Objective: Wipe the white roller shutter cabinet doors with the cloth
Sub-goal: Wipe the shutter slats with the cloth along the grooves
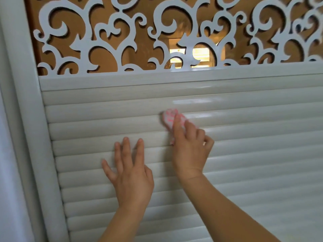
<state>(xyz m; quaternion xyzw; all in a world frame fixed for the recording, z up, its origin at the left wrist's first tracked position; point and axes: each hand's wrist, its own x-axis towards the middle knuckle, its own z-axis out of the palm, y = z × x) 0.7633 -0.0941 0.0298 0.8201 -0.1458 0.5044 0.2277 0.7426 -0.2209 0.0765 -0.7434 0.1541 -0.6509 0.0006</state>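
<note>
Softly crumpled cloth on ribbed shutter.

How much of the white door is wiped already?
Nothing shows for certain which slats are wiped; glossy streaks sit on the upper slats above the cloth, but they may be only reflections. In hand: the right hand presses the pink-patterned cloth on the roller shutter door, while the left hand rests flat on the slats. Left: probably most slats, beside and below.

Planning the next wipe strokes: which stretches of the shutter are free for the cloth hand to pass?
Free: slats right of the right hand, and between the left hand and the frame. Crowded: the middle, where both hands and the cloth meet.
</note>
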